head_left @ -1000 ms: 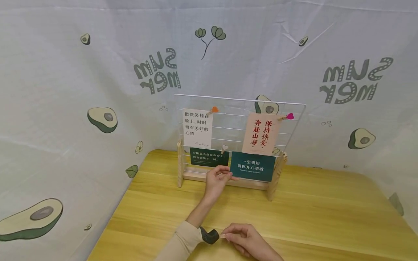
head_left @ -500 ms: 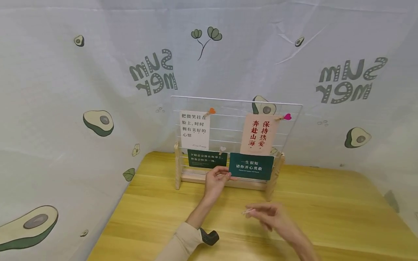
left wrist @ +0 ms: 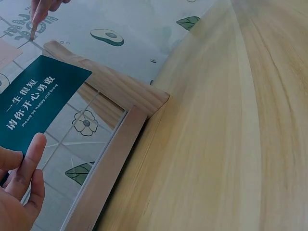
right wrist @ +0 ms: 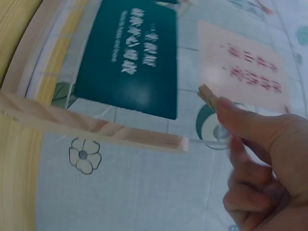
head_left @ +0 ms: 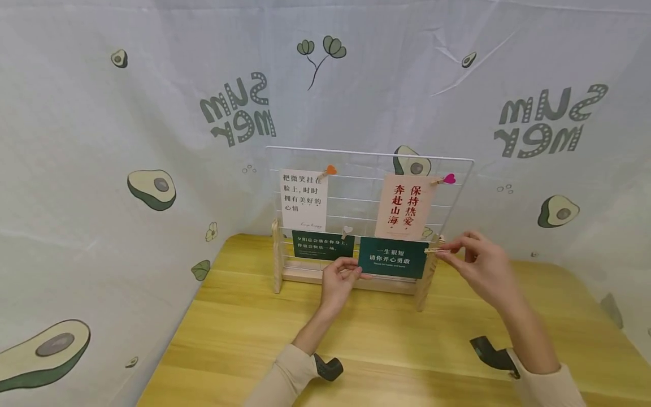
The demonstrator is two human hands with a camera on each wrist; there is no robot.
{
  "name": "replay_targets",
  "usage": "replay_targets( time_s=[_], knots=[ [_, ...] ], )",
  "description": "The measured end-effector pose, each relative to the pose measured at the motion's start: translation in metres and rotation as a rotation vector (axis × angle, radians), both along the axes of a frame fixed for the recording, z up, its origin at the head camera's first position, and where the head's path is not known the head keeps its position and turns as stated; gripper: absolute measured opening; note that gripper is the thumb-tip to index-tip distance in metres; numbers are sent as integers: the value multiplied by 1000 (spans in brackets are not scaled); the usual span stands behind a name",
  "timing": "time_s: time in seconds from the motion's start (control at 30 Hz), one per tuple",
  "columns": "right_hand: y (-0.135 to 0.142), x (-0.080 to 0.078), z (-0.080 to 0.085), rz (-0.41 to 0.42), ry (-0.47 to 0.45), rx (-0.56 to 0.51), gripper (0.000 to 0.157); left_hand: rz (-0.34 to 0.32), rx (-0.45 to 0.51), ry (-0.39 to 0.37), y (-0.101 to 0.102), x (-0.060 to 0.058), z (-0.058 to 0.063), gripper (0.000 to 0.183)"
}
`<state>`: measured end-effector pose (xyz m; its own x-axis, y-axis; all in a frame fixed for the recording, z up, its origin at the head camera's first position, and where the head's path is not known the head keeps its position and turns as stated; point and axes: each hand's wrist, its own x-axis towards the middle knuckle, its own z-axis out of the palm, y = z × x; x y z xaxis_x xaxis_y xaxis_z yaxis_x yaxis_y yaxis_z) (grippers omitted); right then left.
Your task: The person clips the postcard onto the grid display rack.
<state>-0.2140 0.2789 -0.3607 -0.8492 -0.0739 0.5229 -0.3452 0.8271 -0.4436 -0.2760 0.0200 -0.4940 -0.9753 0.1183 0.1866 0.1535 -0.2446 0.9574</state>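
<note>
My left hand (head_left: 338, 282) pinches the lower left corner of a teal card (head_left: 394, 257) with white lettering, held up against the white wire grid rack (head_left: 351, 202). In the left wrist view, the thumb and a finger close on that card's edge. My right hand (head_left: 480, 265) pinches a small wooden clothespin (right wrist: 208, 96) between thumb and forefinger. In the head view the clothespin (head_left: 432, 250) points left, its tip right at the teal card's upper right edge. In the right wrist view the clothespin stands beyond the card's edge, near the pink card (right wrist: 243, 67).
A white card (head_left: 304, 200), a dark green card (head_left: 324, 245) and a pink card (head_left: 405, 206) hang on the grid from heart-topped clothespins. Wooden legs (head_left: 277, 257) carry the rack on the wooden table (head_left: 239, 333). An avocado-print cloth (head_left: 386, 85) hangs behind.
My right hand has moved from the table's front, up and right, carrying the clothespin to the teal card's right side. My left hand keeps holding the card in place.
</note>
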Motion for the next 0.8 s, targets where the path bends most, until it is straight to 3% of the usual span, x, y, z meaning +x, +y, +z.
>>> replay_targets(
  time_s=[0.13, 0.27, 0.5, 0.63, 0.8],
  knots=[
    [-6, -14, -2, 7, 137, 107, 12, 19, 4, 15, 2, 0, 1, 15],
    [-9, -21, -1, 10, 166, 154, 12, 40, -4, 22, 6, 0, 0, 14],
    [-11, -31, 6, 36, 99, 201, 9, 60, -6, 24, 9, 1, 1, 13],
    [-12, -38, 8, 56, 23, 183, 5, 71, -11, 22, 9, 1, 0, 12],
    [-14, -43, 11, 56, -40, 159, 11, 80, 8, 46, 10, -1, 0, 12]
  ],
)
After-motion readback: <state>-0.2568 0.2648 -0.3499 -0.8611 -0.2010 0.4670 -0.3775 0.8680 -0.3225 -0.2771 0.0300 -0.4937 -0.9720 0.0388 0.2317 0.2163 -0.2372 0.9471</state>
